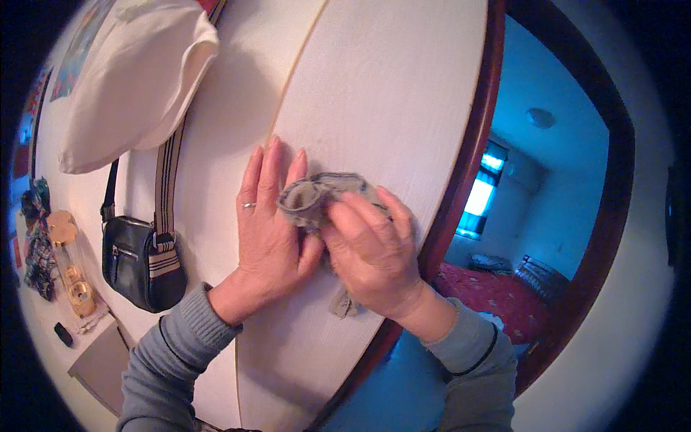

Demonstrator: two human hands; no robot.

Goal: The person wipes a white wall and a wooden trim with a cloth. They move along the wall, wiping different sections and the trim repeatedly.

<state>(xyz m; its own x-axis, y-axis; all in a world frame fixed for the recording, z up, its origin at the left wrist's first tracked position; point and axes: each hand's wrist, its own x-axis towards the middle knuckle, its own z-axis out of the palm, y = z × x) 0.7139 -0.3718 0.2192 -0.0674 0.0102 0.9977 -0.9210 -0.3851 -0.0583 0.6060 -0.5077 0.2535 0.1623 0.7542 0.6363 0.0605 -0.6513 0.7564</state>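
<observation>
A crumpled grey-brown cloth with a dark edge is bunched in my right hand. One end of it hangs below the palm. Flat against the white wall panel rests my left hand, its fingers pointing up and a ring on one of them. The cloth lies over part of its index finger and touches the thumb side. My right hand's fingers are curled over the cloth, close to the panel's surface.
At left a white cloth hat hangs above a black shoulder bag. Farther left, a gold-and-clear ornament stands beside a patterned scarf. A dark red door frame at right borders a room with a red-covered bed.
</observation>
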